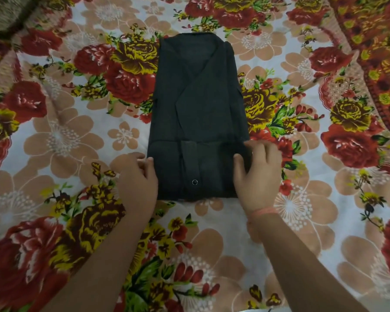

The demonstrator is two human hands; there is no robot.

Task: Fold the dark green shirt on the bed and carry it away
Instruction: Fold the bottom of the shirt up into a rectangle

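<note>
The dark green shirt [198, 104] lies on the bed as a long narrow rectangle, sides folded in, with its near end doubled up over itself and a button showing on the placket. My left hand [137, 174] rests at the near left edge of that folded part, fingertips touching the cloth. My right hand [257, 170] lies over the near right corner, thumb on top of the fabric and fingers wrapped round the edge. A pink thread circles my right wrist.
The bed is covered by a floral sheet [77, 136] with red and yellow roses, wrinkled at the left. A dark patterned cloth [2, 12] lies at the far left corner. A red-orange patterned fabric [374, 41] lies along the far right.
</note>
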